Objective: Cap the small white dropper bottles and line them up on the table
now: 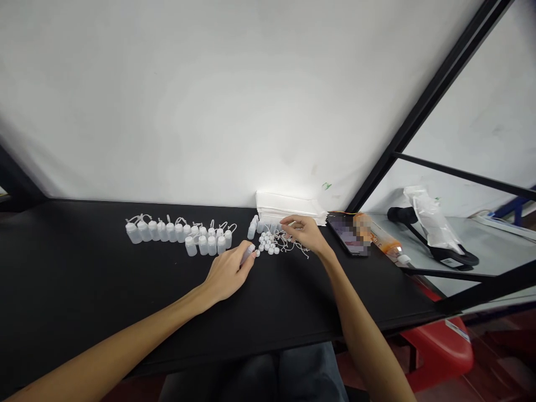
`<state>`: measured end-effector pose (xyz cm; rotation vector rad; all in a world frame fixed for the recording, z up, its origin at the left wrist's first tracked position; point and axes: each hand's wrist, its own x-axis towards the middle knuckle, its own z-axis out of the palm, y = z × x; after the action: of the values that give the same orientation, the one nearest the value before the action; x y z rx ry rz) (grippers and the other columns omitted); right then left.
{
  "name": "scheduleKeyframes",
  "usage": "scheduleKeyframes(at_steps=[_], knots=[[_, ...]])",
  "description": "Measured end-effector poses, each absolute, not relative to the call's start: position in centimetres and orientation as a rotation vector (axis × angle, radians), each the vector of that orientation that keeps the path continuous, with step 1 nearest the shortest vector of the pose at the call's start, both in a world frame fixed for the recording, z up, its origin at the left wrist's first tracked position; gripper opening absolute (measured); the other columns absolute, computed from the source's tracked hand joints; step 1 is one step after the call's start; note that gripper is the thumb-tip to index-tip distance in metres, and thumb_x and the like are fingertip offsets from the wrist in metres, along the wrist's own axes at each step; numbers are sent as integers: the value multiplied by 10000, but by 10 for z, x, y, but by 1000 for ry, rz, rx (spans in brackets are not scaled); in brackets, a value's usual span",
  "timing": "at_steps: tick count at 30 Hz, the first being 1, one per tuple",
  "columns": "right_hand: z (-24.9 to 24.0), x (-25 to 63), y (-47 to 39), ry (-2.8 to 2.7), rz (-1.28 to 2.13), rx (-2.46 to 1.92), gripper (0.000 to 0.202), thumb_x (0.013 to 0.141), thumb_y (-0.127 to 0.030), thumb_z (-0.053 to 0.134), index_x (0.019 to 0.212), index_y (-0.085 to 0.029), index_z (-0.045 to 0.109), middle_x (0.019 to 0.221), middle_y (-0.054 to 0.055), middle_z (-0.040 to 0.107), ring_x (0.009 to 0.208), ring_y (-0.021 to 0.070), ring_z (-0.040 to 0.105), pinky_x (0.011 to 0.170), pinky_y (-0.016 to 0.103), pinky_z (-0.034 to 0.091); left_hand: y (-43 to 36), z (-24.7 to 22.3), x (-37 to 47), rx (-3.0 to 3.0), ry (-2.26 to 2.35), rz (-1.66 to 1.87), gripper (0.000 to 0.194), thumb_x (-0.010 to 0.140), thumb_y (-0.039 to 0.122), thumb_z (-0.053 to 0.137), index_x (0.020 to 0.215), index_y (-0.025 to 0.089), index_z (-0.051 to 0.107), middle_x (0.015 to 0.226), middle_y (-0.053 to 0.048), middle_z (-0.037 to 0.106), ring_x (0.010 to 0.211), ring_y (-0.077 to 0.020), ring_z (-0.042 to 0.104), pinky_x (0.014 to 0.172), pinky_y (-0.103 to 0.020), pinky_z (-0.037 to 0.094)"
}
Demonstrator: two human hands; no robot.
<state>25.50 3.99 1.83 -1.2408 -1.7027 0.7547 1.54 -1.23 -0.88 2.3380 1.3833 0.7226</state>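
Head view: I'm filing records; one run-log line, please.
left hand: holds bottle; right hand: near white cords; white caps: loose on table; capped bottles: rows at left

We note a bare left hand and bare right hand, forearms uncovered. We log dark blue-grey trousers.
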Motion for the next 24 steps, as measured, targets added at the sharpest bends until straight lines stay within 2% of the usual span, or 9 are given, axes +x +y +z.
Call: scheduleKeyframes(at_steps=[4,7,15,19,24], knots=[[16,277,44,-1871,547,-1468,163,747,-283,640,747,-132,700,587,25,644,487,147,610,466,231,445,-10,-10,15,2361,1350,707,254,970,360,325,1008,216,530,610,37,538,564,-172,533,547,-253,313],[18,281,42,-1994,477,-1545,176,760,-276,635,677,-136,703,524,11,621,476,139,590,502,229,424,-6,-12,14,2382,1308,697,269,967,377,338,1025,214,544,636,32,563,578,-173,543,550,-254,312],[12,280,44,-2161,222,-1793,51,732,-206,686,731,-184,732,691,14,700,658,157,611,576,229,365,-4,-15,13,2421,1277,658,267,960,373,359,1036,215,560,654,25,601,573,-170,553,539,-246,294],[10,281,45,-2193,234,-1780,106,741,-137,663,776,-204,737,736,0,717,716,159,631,617,226,377,-5,-15,12,2444,1263,653,270,957,372,361,1027,213,568,652,22,603,557,-166,551,526,-243,291],[10,279,45,-2173,254,-1737,210,731,-127,666,917,-210,718,842,-5,735,737,155,647,648,221,404,-5,-16,12,2466,1253,676,273,954,370,362,1039,216,570,643,25,604,542,-157,551,524,-238,301]])
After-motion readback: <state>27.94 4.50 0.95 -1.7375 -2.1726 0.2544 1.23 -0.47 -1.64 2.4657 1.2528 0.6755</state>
